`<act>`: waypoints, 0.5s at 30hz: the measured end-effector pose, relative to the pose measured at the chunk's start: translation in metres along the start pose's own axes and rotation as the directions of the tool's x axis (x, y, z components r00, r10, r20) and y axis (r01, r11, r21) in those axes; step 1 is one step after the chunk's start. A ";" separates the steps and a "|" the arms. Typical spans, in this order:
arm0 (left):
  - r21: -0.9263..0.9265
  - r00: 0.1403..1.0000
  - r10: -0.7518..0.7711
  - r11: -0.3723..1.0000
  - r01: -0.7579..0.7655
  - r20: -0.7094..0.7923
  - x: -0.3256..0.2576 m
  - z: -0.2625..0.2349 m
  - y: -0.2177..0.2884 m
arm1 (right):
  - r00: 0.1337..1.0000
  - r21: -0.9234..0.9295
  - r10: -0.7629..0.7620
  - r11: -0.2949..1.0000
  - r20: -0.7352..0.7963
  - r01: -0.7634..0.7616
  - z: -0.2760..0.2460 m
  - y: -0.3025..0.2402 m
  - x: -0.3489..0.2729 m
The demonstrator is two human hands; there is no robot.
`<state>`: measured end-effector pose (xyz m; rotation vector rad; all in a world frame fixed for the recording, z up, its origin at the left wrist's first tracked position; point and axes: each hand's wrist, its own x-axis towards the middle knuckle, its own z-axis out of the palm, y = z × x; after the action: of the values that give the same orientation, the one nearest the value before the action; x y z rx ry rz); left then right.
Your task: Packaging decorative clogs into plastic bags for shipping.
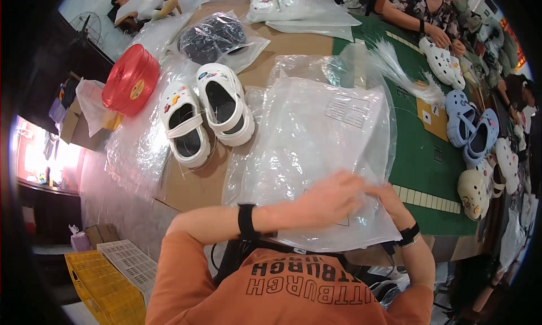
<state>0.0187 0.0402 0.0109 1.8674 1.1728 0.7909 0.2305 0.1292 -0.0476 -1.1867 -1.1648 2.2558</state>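
Note:
A stack of clear plastic bags (293, 139) lies flat on the table in front of me. Across its lower right part reaches my left hand (337, 196), smeared by motion, so its fingers cannot be read. My right hand (389, 200) rests at the right edge of the stack, its fingertips meeting the left hand's; whether it grips a bag edge is hidden. To the left of the bags stand two white clogs, the left clog (176, 96) and the right clog (219, 73), both with colourful charms and dark insoles. A thin strand lies around the left clog's heel.
Behind the clogs lies a dark bagged item (212, 38). A red roll of ribbon (131, 79) sits at the left. On the green mat (415, 156) are white ties (403, 71) and blue clogs (481, 134); a beige clog (473, 192) is nearer. A co-worker's hands (443, 38) hold white clogs.

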 end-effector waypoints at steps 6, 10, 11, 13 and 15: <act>0.690 0.978 -0.151 0.694 0.207 -0.142 0.030 -0.038 -0.069 | 0.989 0.059 0.112 0.991 0.096 -0.118 0.010 0.001 -0.007; 0.751 0.859 -0.510 0.549 0.367 -0.047 0.012 -0.047 -0.092 | 0.975 -0.013 0.152 0.988 0.163 -0.152 0.001 0.015 -0.014; 0.752 0.860 -0.509 0.551 0.361 -0.040 0.004 -0.049 -0.099 | 0.973 -0.048 0.164 0.986 0.164 -0.158 0.002 0.017 -0.017; 0.743 0.893 -0.419 0.545 0.390 -0.162 -0.009 -0.053 -0.116 | 0.981 -0.026 0.164 0.986 0.101 -0.162 0.002 0.021 -0.020; 0.735 0.902 -0.390 0.555 0.389 -0.183 -0.013 -0.054 -0.124 | 0.987 -0.005 0.160 0.987 0.031 -0.160 -0.003 0.023 -0.023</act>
<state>-0.0846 0.0773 -0.0698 2.0852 2.0575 -0.0125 0.2485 0.1027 -0.0548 -1.2932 -1.1201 2.3985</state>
